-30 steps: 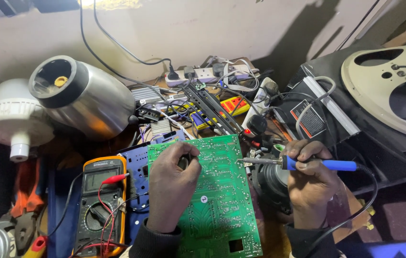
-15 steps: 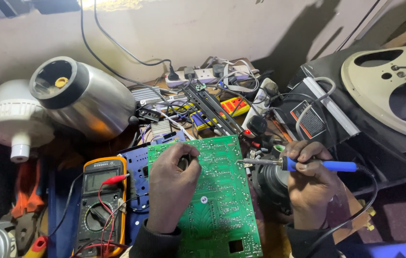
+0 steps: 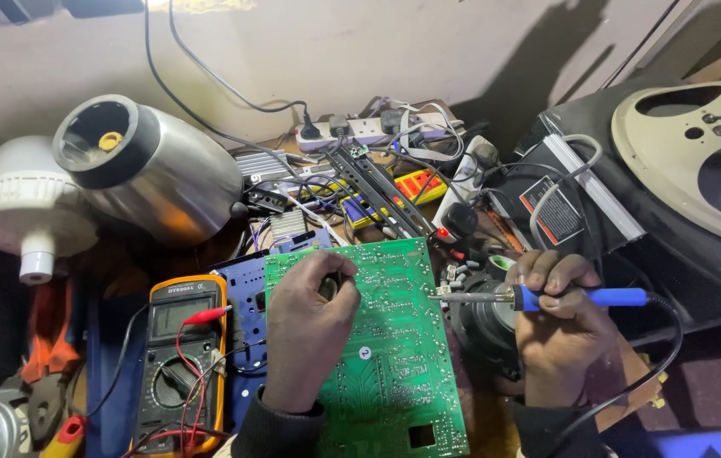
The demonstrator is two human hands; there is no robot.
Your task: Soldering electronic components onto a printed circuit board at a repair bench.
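The left hand [image 3: 308, 335] rests on the green circuit board [image 3: 386, 356], fingers curled tight, pinching something small and dark that cannot be made out. The right hand [image 3: 559, 326] is closed around the blue-handled soldering iron [image 3: 547, 297], its tip at the board's right edge. A yellow multimeter [image 3: 180, 360] lies left; beyond, a steel motor housing [image 3: 153, 170].

Cluttered brown wooden table [image 3: 280, 144]. Lying on it: a green rectangular printed circuit board [image 3: 394, 356] at centre; an orange-cased digital multimeter [image 3: 180, 365] with red and black leads to its left; a shiny steel cylindrical housing [image 3: 153, 174] on its side; a white power strip [image 3: 360, 129] at the rear.
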